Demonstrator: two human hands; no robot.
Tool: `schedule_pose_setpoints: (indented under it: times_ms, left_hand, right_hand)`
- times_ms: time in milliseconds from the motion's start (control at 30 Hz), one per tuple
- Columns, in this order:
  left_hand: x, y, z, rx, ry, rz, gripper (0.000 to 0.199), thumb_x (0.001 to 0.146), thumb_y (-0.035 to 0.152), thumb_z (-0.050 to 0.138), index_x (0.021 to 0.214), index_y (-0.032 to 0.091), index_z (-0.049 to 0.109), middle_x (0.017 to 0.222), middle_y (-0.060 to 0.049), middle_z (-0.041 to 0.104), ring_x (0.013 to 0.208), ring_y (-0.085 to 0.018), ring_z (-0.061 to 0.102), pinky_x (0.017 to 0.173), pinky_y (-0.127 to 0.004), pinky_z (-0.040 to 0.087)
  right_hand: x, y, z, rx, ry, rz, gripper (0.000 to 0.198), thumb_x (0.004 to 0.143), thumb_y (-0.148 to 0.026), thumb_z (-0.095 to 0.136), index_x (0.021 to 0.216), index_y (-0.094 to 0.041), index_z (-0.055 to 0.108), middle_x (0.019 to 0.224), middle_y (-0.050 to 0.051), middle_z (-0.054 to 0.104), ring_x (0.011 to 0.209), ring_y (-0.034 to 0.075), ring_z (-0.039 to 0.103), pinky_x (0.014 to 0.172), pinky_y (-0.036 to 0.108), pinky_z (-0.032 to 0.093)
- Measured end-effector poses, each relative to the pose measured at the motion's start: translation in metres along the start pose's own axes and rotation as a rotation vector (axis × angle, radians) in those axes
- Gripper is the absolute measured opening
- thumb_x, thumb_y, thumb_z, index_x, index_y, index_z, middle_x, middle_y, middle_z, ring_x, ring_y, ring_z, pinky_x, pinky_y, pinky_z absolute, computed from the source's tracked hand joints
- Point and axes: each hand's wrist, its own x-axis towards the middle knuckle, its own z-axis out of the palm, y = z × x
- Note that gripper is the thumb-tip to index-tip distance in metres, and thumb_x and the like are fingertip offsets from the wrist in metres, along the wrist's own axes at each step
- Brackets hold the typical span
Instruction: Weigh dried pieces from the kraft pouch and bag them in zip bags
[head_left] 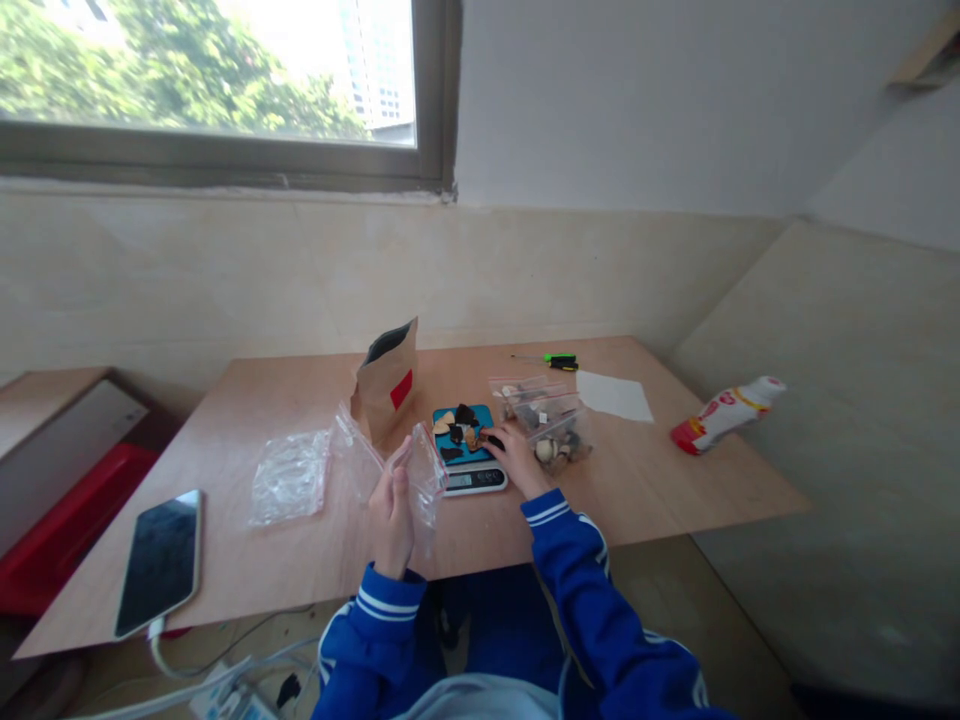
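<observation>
My left hand (393,512) is closed on a clear zip bag (429,478), which hangs open beside the scale. A small digital kitchen scale (475,479) with a blue top stands in front of me. Several black and tan dried pieces (457,430), perhaps dried mushroom, lie loose on its top. Over the scale's right side, the fingers of my right hand (516,458) are pinched together around a dark dried piece (493,441); the fingertips partly hide it. Just right of that hand lie filled clear zip bags (551,428) with pale and dark pieces inside.
Behind my left hand stands an open brown paper pouch (386,385). Flat clear bags (289,478) and a tablet (160,563) on a cable lie left. Screwdrivers (559,362), a white paper sheet (615,396) and a red-and-white bottle (724,415) are on the right.
</observation>
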Motion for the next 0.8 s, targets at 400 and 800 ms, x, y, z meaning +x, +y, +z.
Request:
schedule_pose_setpoints:
  times_ms: [400, 800]
  left_hand:
    - [0.000, -0.004, 0.007, -0.043, -0.040, -0.032, 0.048, 0.094, 0.047, 0.036, 0.127, 0.018, 0.056, 0.133, -0.011, 0.058, 0.126, -0.023, 0.050, 0.111, -0.044, 0.033]
    - [-0.001, 0.012, 0.017, -0.455, 0.027, -0.241, 0.062, 0.091, 0.059, 0.034, 0.129, 0.014, 0.054, 0.133, -0.018, 0.056, 0.119, -0.028, 0.057, 0.098, -0.046, 0.046]
  right_hand:
    - [0.005, -0.105, -0.023, 0.563, 0.142, 0.042, 0.036, 0.084, -0.042, 0.061, 0.112, -0.020, 0.066, 0.112, 0.009, 0.069, 0.104, 0.022, 0.064, 0.094, 0.039, 0.050]
    - [0.002, -0.069, -0.009, 0.266, 0.087, -0.020, 0.039, 0.094, -0.044, 0.044, 0.118, -0.020, 0.062, 0.125, 0.011, 0.061, 0.122, 0.021, 0.053, 0.107, 0.041, 0.038]
